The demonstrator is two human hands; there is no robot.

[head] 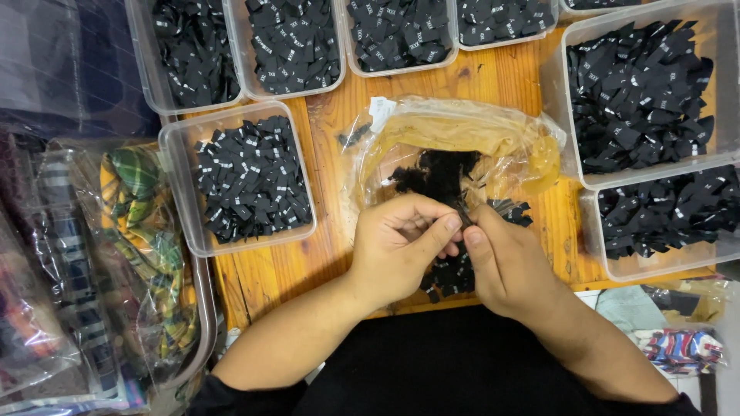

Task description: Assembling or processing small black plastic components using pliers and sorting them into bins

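Observation:
My left hand [397, 243] and my right hand [505, 262] meet over the front of a wooden table [493, 77]. Both pinch a small black fabric label [463, 212] between thumbs and fingertips. Under and behind the hands lies a loose heap of black labels [439, 176] on a clear plastic bag [455, 131]. More of these labels [451, 276] show below between my wrists.
Clear plastic tubs full of black labels ring the table: one at the left [250, 177], several along the back [293, 42], two at the right [640, 92]. Bagged plaid cloth [142, 231] is stacked at the far left. A folded patterned cloth [682, 347] lies at the lower right.

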